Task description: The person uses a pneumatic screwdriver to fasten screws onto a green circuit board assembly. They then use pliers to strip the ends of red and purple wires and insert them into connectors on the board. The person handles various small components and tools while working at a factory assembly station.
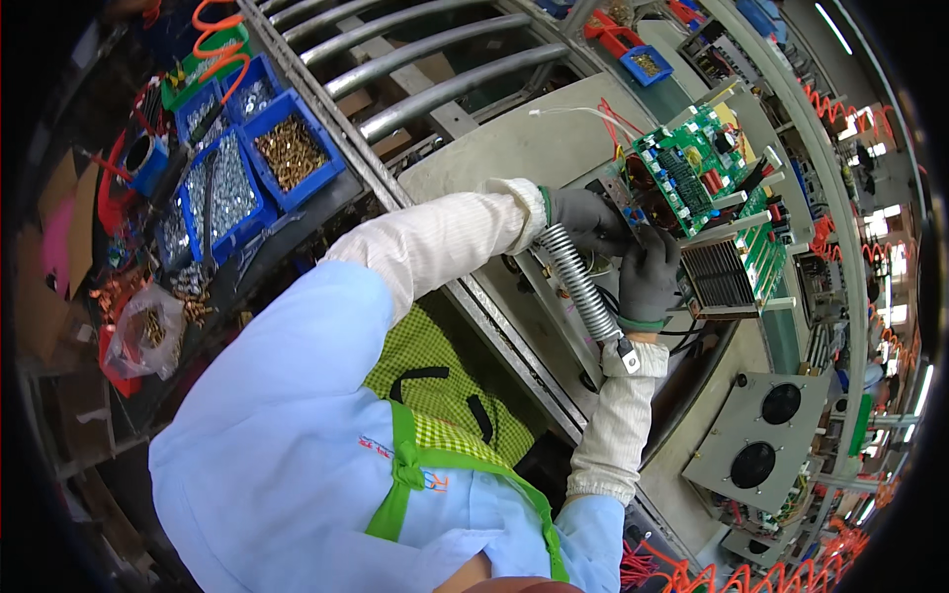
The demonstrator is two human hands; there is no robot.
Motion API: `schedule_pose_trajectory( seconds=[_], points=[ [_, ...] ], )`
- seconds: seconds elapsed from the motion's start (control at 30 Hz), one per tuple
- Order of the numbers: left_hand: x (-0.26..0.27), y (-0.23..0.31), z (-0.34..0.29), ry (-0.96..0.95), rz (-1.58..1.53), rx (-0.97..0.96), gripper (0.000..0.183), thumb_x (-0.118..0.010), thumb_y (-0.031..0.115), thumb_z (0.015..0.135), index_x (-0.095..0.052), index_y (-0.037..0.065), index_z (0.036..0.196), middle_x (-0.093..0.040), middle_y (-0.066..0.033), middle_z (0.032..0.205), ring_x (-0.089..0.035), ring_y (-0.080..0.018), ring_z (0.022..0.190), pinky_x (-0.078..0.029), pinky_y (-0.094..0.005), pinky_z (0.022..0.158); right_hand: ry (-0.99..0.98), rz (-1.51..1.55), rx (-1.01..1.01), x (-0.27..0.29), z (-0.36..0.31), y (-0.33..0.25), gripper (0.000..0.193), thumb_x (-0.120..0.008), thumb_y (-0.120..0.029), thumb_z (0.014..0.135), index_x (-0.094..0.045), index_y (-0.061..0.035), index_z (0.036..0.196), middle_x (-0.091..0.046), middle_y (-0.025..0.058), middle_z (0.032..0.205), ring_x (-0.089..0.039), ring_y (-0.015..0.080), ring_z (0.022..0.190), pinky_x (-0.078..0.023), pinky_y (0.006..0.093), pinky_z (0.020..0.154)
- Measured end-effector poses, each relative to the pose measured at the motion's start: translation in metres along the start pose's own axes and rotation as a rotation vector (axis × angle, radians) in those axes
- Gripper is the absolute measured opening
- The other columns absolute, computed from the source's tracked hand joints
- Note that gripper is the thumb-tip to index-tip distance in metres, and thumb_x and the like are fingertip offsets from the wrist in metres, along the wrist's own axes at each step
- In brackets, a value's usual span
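Grey-gloved hands point(652, 277), green circuit board point(694, 148), blue bins point(318, 186), gold-coloured screws point(290, 153), yellow-green checked apron point(435, 346)

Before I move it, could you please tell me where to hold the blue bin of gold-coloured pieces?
I'd hold the blue bin by its lower-right rim, coming from that side: that edge looks exposed, while the bin of silvery pieces crowds its left. Its open top suggests lifting level.

On the left, blue bins point(318, 188) hold silver and brass-coloured screws point(290, 153), with a clear plastic bag point(146, 336) near them and an orange coiled hose point(244, 65) at the upper edge. Steel rollers point(465, 93) lie side by side near the top. At lower right sits a grey box point(727, 435) with two round black fans point(781, 403).
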State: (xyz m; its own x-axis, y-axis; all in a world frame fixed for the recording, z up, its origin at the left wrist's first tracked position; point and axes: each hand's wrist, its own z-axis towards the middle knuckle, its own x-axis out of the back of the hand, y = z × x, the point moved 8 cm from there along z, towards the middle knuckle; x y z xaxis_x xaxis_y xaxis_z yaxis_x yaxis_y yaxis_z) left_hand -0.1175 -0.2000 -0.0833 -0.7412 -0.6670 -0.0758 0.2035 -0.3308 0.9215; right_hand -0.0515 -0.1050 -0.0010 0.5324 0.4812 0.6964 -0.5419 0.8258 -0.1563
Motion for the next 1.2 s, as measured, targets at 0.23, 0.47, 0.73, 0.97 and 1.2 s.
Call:
schedule_pose_trajectory(
  seconds=[0.23, 0.47, 0.73, 0.97, 1.2],
  points=[
    [-0.001, -0.019, -0.013, 0.172, -0.507, 0.557, 0.02, -0.067, 0.013, 0.087, -0.067, 0.008, 0.107, -0.066, -0.0005, 0.088, -0.061, -0.0099, 0.079, -0.048, -0.0246, 0.065, -0.022, 0.08, -0.076, 0.0, 0.0, 0.001, 0.029, -0.063, -0.002, 0.081, -0.064, -0.0103, 0.109, -0.061, 0.0155, 0.109, -0.061, 0.0359, 0.098, -0.052, 0.0424, 0.081],
    [0.009, -0.009, -0.012, 0.186, -0.156, 0.455, 0.026, -0.069, 0.017, 0.083, -0.068, 0.007, 0.107, -0.067, -0.0025, 0.093, -0.061, -0.0121, 0.079, -0.05, -0.0276, 0.071, 0.03, 0.004, -0.012, 0.004, 0.002, -0.002, 0.026, -0.064, -0.007, 0.083, -0.064, -0.0159, 0.107, -0.061, 0.013, 0.112, -0.066, 0.035, 0.089, -0.055, 0.0421, 0.07],
    [0.006, 0.006, -0.004, -0.089, 0.993, -0.032, 0.028, -0.065, 0.013, 0.086, -0.067, 0.007, 0.113, -0.067, -0.0126, 0.105, -0.064, -0.0283, 0.097, -0.051, -0.0379, 0.085, 0.029, 0.009, -0.022, 0.004, 0.002, -0.001, 0.028, -0.064, -0.005, 0.082, -0.064, -0.015, 0.108, -0.061, 0.0129, 0.111, -0.065, 0.0342, 0.09, -0.055, 0.041, 0.072],
    [0.011, -0.01, -0.012, 0.071, 0.092, 0.498, 0.027, -0.058, 0.015, 0.092, -0.065, 0.011, 0.118, -0.064, 0.0007, 0.095, -0.057, -0.0075, 0.076, -0.046, -0.0225, 0.063, -0.01, 0.07, -0.091, 0.001, 0.001, 0.0, 0.031, -0.064, -0.001, 0.08, -0.064, -0.0103, 0.109, -0.061, 0.014, 0.11, -0.06, 0.0347, 0.1, -0.051, 0.0422, 0.083],
    [0.005, -0.007, -0.015, 0.259, -0.361, 0.526, 0.026, -0.061, 0.011, 0.09, -0.065, 0.009, 0.115, -0.06, 0.001, 0.084, -0.055, -0.0051, 0.073, -0.044, -0.0165, 0.057, 0.012, 0.073, -0.054, 0.002, 0.002, 0.0, 0.029, -0.064, -0.002, 0.08, -0.065, -0.0113, 0.108, -0.061, 0.0139, 0.11, -0.062, 0.0345, 0.097, -0.052, 0.0417, 0.079]
  ],
)
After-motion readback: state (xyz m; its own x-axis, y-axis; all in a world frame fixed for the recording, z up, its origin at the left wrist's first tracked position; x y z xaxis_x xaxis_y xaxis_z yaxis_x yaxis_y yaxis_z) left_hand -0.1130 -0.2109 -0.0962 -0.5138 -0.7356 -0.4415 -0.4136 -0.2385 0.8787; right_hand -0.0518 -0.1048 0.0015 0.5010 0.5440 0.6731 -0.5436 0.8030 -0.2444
